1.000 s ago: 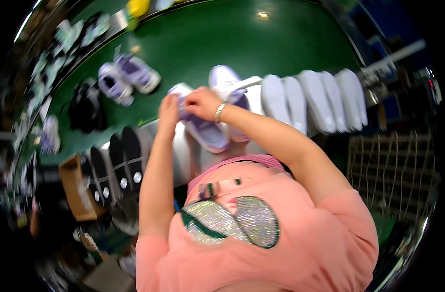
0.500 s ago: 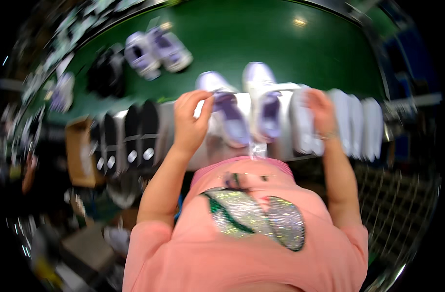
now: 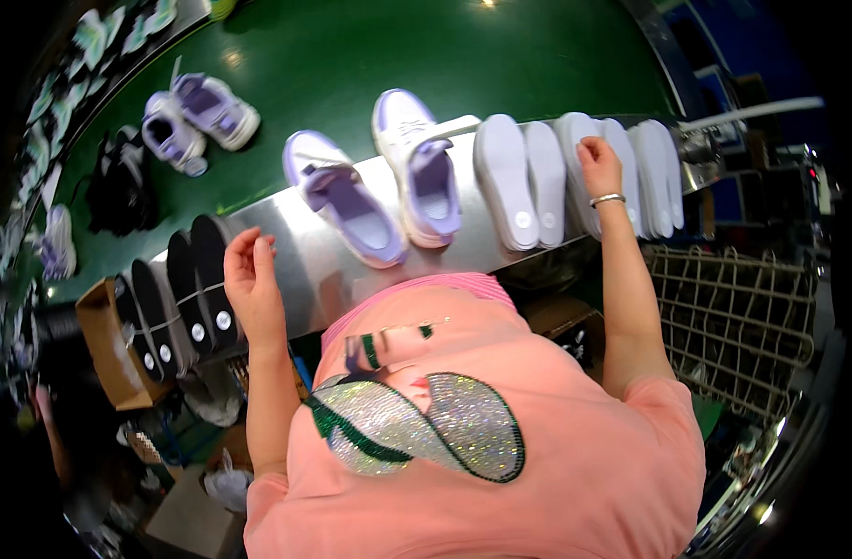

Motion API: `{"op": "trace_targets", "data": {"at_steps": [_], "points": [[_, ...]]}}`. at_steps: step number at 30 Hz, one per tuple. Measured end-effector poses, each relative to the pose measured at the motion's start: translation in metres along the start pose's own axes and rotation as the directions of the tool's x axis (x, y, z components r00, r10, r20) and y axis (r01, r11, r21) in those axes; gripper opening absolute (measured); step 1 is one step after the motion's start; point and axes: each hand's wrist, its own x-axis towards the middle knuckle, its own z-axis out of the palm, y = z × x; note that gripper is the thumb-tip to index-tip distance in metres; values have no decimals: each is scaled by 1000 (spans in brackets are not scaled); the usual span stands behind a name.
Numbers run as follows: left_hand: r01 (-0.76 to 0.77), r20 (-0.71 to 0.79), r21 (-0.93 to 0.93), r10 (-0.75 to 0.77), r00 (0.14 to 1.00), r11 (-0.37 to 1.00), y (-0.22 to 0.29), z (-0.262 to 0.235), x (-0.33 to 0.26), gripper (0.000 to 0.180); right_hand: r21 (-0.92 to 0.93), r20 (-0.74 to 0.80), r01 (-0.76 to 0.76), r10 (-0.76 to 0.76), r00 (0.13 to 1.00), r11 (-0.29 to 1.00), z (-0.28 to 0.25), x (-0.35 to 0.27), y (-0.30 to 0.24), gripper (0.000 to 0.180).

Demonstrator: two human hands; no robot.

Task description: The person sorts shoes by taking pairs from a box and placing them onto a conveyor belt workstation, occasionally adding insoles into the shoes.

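Observation:
Two white-and-purple shoes stand in front of me on the metal table edge, toes pointing away: a left shoe (image 3: 359, 220) and a right shoe (image 3: 432, 177). Neither hand touches them. My left hand (image 3: 254, 279) hovers by the black insoles (image 3: 210, 270), its fingers loosely bent and apart, holding nothing. On the right, my right hand (image 3: 601, 170), with a bracelet at the wrist, is closed at the side of a white insole (image 3: 577, 172) in the row. Its fingertips rest against the insole's upper part. Another pair of white insoles (image 3: 505, 182) lies between that hand and the shoes.
Another white-and-purple pair (image 3: 202, 116) sits on the green surface (image 3: 333, 65) at the back left, near a black bundle (image 3: 120, 182). A cardboard box (image 3: 109, 340) stands beside the black insoles. A wire rack (image 3: 734, 317) is below the table at right.
My view has swung to the right, so the shoes and insoles appear further left. My left hand has moved away from the left shoe toward the black insoles. The right hand stays at the white insoles.

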Motion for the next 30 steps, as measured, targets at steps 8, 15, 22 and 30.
{"op": "trace_targets", "data": {"at_steps": [8,15,22,30], "points": [[16,162,225,-54,985,974,-33,29,-3,36,-581,101,78,-23,995,810,-10,-15,46,31],[-236,256,256,170,952,937,-35,42,36,43,-595,89,-58,137,987,802,-27,-10,16,29],[-64,117,414,17,993,908,-44,63,52,23,159,202,419,-444,873,894,-29,-51,-140,13],[5,35,530,-28,999,848,-29,68,48,19,-23,830,932,-513,220,363,82,-117,-253,7]]}}
